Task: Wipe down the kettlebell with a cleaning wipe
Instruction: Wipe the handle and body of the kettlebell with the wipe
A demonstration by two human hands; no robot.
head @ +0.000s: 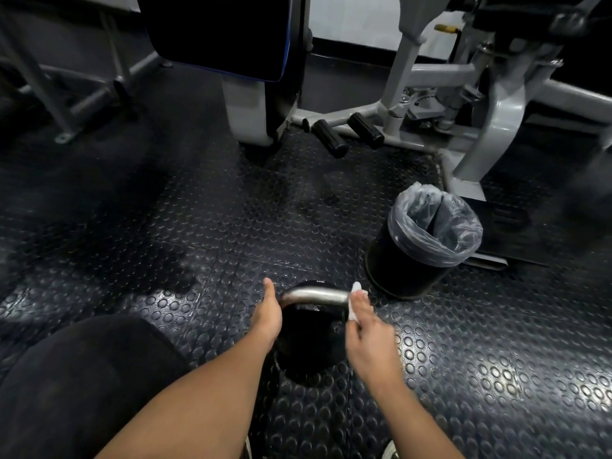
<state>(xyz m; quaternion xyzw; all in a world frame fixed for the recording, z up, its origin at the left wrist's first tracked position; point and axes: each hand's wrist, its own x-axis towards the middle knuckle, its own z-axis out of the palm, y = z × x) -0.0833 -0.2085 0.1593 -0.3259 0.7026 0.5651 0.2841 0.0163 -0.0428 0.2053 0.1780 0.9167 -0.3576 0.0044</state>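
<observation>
At the far left a dark-clothed knee (82,385) fills the lower corner, which suggests the person crouches low to reach the floor. Next, the left hand (266,314) lies against the left end of the kettlebell (306,342), thumb stretched up beside the steel handle (316,295); its other fingers are hidden behind the bell, so I cannot tell whether they curl round anything. It probably steadies the weight so that rubbing does not rock it. The kettlebell stands upright on the studded rubber floor (463,376), directly in front of the person between both forearms. On the right bend of the handle, the right hand (366,329) pinches a white cleaning wipe (354,301), fingers closed onto the cloth and pressing it around the metal, likely wiping the handle while the black body waits its turn. Just beside and beyond that hand stands a black bin (402,270) with a clear liner, handy for the used wipe. Further back, grey machine frames (496,104) sit well apart and obstruct nothing.
</observation>
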